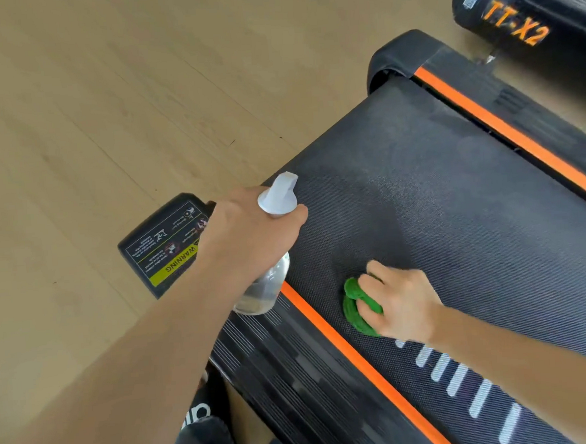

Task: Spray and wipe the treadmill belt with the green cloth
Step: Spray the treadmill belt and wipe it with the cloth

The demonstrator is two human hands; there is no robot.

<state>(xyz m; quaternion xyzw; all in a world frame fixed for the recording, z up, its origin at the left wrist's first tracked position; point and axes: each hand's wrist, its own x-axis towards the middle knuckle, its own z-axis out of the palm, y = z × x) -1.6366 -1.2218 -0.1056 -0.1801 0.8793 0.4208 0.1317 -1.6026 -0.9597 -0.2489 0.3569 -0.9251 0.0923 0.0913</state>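
The black treadmill belt runs diagonally across the right half of the head view, edged by orange stripes. My left hand grips a clear spray bottle with a white nozzle, held over the belt's near left edge, nozzle pointing at the belt. My right hand presses a bunched green cloth flat on the belt near the left orange stripe. A lighter, damp-looking patch shows on the belt beyond the cloth.
The treadmill's left side rail and a rear end cap with a yellow warning label lie to the left. A second black machine marked TT-X2 stands at top right. Wooden floor spreads to the left. My knees show at the bottom.
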